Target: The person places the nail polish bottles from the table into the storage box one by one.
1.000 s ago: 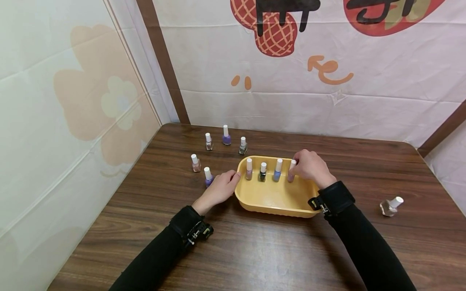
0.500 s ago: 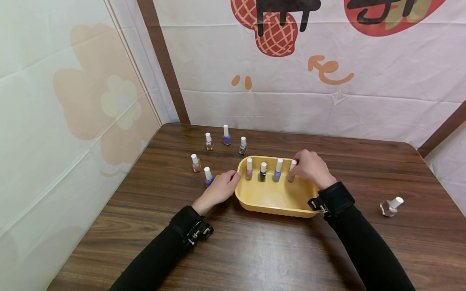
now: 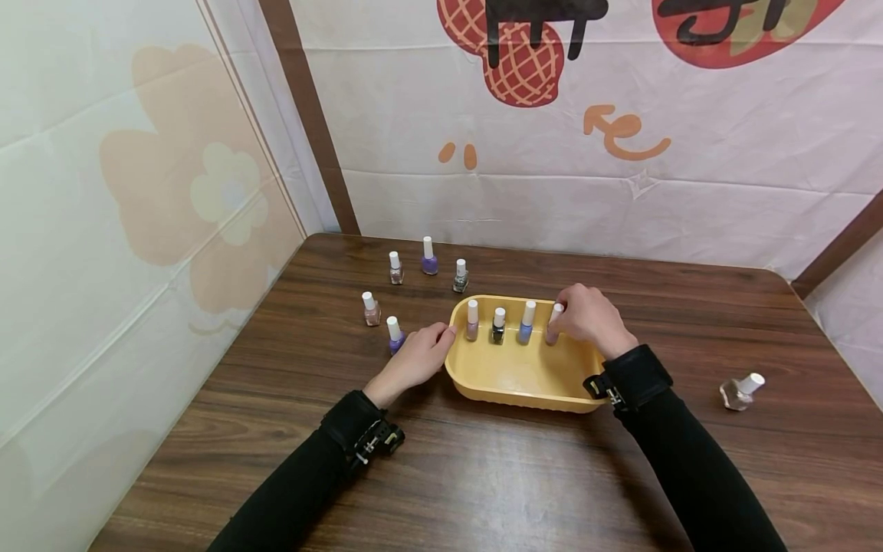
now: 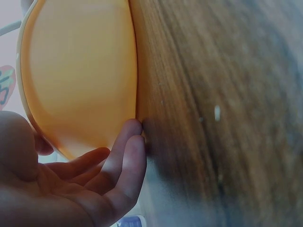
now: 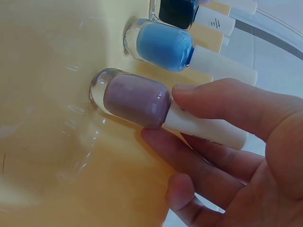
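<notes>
My right hand [image 3: 589,318] pinches the white cap of a mauve nail polish bottle [image 5: 137,99] between thumb and fingers. The bottle stands at the right end of a row inside a yellow tray [image 3: 524,376]. To its left in the row are a light blue bottle [image 3: 525,334], a black bottle [image 3: 498,334] and a pinkish bottle [image 3: 472,330], all upright along the far wall. My left hand [image 3: 417,356] holds the tray's left end. In the left wrist view its thumb is at the rim and its fingers [image 4: 132,156] bend against the outer wall.
Left of and behind the tray stand purple bottles [image 3: 429,265] [image 3: 395,339], pinkish ones [image 3: 372,313] [image 3: 396,273] and a dark glittery one [image 3: 461,281]. A clear brownish bottle [image 3: 736,395] lies tilted at the right of the wooden table [image 3: 483,475]. Printed cloth walls [image 3: 552,207] border it.
</notes>
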Motion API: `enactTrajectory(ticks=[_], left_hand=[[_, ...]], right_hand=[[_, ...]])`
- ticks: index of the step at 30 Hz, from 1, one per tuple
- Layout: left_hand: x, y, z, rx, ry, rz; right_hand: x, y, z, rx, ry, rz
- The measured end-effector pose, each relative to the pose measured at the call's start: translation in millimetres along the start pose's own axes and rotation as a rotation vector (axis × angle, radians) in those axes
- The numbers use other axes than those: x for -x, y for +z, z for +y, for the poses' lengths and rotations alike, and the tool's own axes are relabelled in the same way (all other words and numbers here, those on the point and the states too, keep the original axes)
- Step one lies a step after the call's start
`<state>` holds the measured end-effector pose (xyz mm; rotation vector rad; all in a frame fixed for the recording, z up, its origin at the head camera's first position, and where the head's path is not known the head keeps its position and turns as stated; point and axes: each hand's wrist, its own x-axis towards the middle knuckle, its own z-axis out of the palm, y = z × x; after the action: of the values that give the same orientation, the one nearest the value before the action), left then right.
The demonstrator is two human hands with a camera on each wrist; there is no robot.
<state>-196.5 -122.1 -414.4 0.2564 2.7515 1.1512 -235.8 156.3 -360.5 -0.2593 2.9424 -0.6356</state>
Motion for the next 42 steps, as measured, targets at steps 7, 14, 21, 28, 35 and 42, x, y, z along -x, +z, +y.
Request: enactTrajectory(ticks=[7, 14, 21, 28, 35, 42], left_hand=[[0.6, -0.2, 1.1, 0.003, -0.010, -0.006], [1.0, 0.1, 1.7, 0.004, -0.012, -0.006], [0.2, 0.3, 2.0, -0.001, -0.009, 0.001], [0.4, 0.5, 2.7, 0.001, -0.014, -0.001], [0.2, 0.8, 2.7, -0.006, -0.014, 0.006], [0.7, 0.5, 3.3, -0.004, -0.014, 0.008]], right_hand=[[0.8, -1.7, -0.9, -0.002, 0.002, -0.008], [3.4, -6.7, -3.2, -0.015, 0.020, -0.015], [5.5, -17.5, -4.7, -0.004, 0.010, 0.009], [13.8, -31.6, -5.6, -0.040, -0.025, 0.031], [21.6, -44.2, -0.2, -0.059, -0.051, 0.077], [31.3, -54.5, 11.3, -0.094, -0.052, 0.092]])
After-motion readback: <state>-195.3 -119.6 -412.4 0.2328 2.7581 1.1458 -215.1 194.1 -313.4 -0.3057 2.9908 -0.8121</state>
